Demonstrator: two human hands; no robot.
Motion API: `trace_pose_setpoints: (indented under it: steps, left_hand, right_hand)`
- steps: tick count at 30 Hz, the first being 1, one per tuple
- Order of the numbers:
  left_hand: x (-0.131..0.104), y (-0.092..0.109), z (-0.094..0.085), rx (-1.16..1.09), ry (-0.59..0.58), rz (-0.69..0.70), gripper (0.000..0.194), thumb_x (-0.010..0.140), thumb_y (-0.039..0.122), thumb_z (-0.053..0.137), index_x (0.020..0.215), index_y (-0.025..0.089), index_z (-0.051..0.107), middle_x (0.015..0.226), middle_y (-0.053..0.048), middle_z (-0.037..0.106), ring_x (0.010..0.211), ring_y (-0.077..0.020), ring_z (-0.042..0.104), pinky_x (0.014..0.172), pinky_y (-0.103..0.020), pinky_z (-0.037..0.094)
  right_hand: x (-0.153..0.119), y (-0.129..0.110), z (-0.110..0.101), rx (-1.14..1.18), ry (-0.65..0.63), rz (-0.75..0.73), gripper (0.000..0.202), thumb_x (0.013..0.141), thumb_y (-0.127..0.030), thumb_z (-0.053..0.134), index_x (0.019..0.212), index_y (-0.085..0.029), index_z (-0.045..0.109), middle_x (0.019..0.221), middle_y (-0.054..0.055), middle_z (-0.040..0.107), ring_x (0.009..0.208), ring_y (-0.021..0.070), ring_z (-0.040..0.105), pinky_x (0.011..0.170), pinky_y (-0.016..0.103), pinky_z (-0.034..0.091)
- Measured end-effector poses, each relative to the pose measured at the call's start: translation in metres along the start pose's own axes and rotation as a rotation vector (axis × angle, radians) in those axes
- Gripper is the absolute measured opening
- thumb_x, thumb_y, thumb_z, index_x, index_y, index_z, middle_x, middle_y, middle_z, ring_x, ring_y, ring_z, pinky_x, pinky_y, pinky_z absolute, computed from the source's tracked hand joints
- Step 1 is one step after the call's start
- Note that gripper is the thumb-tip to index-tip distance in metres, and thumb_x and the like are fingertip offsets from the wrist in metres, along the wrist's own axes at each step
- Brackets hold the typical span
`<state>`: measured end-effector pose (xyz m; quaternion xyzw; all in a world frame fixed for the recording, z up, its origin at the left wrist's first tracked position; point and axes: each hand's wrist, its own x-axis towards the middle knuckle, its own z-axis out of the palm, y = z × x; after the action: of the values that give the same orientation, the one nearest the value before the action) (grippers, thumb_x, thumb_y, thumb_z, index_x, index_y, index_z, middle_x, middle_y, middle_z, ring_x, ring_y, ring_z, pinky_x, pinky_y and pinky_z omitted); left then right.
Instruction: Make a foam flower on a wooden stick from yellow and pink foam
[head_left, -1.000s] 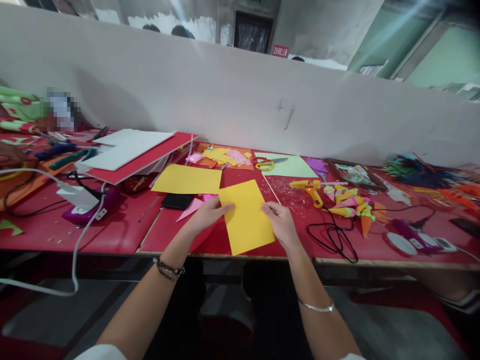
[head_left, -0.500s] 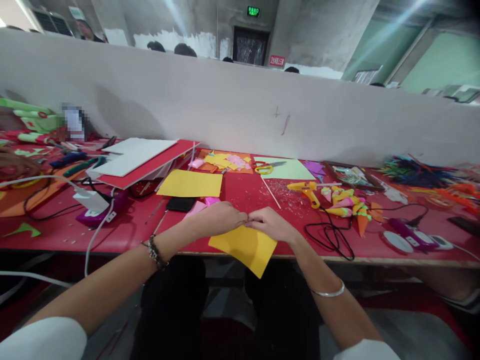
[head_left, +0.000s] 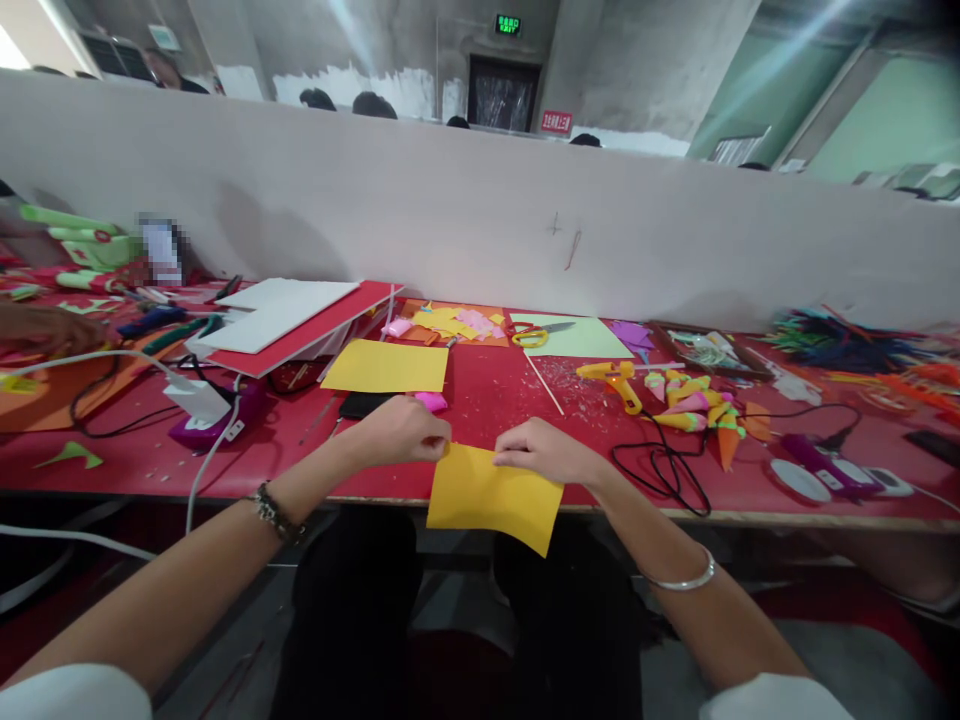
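A yellow sheet hangs slightly bowed over the table's front edge. My left hand pinches its upper left corner. Along the top edge, my right hand grips the sheet between thumb and fingers. Just beyond my left hand lies another yellow sheet, flat on the table, with a black phone-like object partly under it. A small bright pink piece sits beside that hand.
On the red table are scissors on pale green sheets, a thin stick, and a yellow glue gun with its black cord. Several small coloured cones lie right of it. Another person's hand is at far left.
My hands were close together at the sheet's top edge. The left has slid left to the corner, and the sheet's top edge now shows between them.
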<state>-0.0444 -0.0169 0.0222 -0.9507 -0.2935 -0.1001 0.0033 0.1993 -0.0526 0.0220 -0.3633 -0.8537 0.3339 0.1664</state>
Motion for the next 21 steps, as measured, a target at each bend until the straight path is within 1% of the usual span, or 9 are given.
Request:
trace_pose_setpoints:
  steps: [2,4,5,7,8,10,13,17,21]
  left_hand:
    - [-0.005,-0.008,-0.003,0.002,-0.001,-0.101,0.016,0.069,0.02,0.045,0.056,0.019,0.054,0.046,0.002,0.047,0.045,-0.0099,0.04,0.049,-0.023,0.022]
    - [-0.006,-0.007,-0.008,-0.067,0.043,-0.228,0.021,0.076,0.026,0.041,0.067,0.02,0.06,0.052,0.001,0.054,0.049,-0.0106,0.045,0.05,-0.021,0.025]
    - [-0.005,-0.003,-0.01,-0.144,0.06,-0.245,0.024,0.079,0.031,0.039,0.078,0.021,0.061,0.062,0.0,0.06,0.056,-0.0112,0.05,0.053,-0.021,0.029]
    - [0.0,0.009,-0.012,-0.299,0.029,-0.151,0.03,0.082,0.037,0.038,0.099,0.022,0.058,0.082,-0.002,0.064,0.07,-0.0126,0.054,0.061,-0.02,0.032]
    - [0.003,0.016,-0.012,-0.325,-0.026,-0.083,0.03,0.083,0.038,0.038,0.097,0.021,0.059,0.083,-0.002,0.064,0.07,-0.0125,0.054,0.06,-0.02,0.032]
    - [0.007,0.026,-0.007,-0.294,-0.096,0.004,0.033,0.085,0.036,0.035,0.077,0.018,0.061,0.066,-0.001,0.061,0.057,-0.0109,0.049,0.054,-0.021,0.027]
    - [0.009,0.03,0.004,-0.237,-0.113,0.031,0.038,0.086,0.035,0.034,0.061,0.016,0.055,0.052,0.0,0.052,0.047,-0.0095,0.04,0.049,-0.023,0.021]
    - [0.009,0.029,0.016,-0.222,-0.086,-0.014,0.036,0.086,0.036,0.035,0.064,0.016,0.055,0.051,0.0,0.05,0.045,-0.0094,0.038,0.048,-0.024,0.019]
    - [0.013,0.037,0.017,-0.25,-0.029,-0.059,0.033,0.086,0.032,0.035,0.064,0.015,0.053,0.051,0.001,0.046,0.046,-0.0088,0.038,0.047,-0.024,0.02]
  right_hand:
    - [-0.003,0.004,-0.002,-0.009,-0.008,0.027,0.026,0.077,-0.033,0.05,0.063,-0.015,0.062,0.056,-0.002,0.053,0.053,0.0085,0.043,0.052,0.02,0.029]
    - [-0.004,0.006,-0.003,-0.02,-0.023,0.037,0.025,0.077,-0.033,0.05,0.064,-0.015,0.062,0.057,-0.002,0.054,0.053,0.0087,0.044,0.053,0.02,0.028]
    - [-0.003,0.005,-0.003,-0.028,-0.029,0.033,0.026,0.077,-0.033,0.049,0.065,-0.015,0.062,0.057,-0.002,0.054,0.053,0.0086,0.044,0.053,0.02,0.028]
    - [0.0,0.001,-0.003,-0.06,-0.051,0.001,0.026,0.078,-0.034,0.048,0.066,-0.015,0.063,0.058,-0.003,0.054,0.053,0.0082,0.043,0.053,0.02,0.027]
    - [0.001,-0.002,-0.003,-0.082,-0.058,-0.02,0.027,0.079,-0.033,0.047,0.066,-0.015,0.063,0.057,-0.003,0.053,0.053,0.0078,0.042,0.053,0.02,0.027]
    - [0.004,-0.006,-0.004,-0.116,-0.073,-0.051,0.028,0.079,-0.033,0.047,0.064,-0.015,0.062,0.054,-0.004,0.05,0.051,0.007,0.04,0.052,0.021,0.025]
    - [0.006,-0.007,-0.007,-0.157,-0.077,-0.055,0.026,0.078,-0.03,0.048,0.062,-0.015,0.062,0.052,-0.004,0.049,0.048,0.0069,0.037,0.05,0.021,0.023]
    - [0.006,-0.007,-0.006,-0.266,-0.055,-0.053,0.024,0.08,-0.027,0.045,0.07,-0.017,0.064,0.063,0.0,0.06,0.055,0.0096,0.045,0.053,0.022,0.026]
    - [0.009,-0.014,0.003,-0.463,0.114,-0.059,0.02,0.076,-0.02,0.044,0.072,-0.018,0.064,0.071,0.004,0.064,0.063,0.0125,0.049,0.055,0.024,0.025]
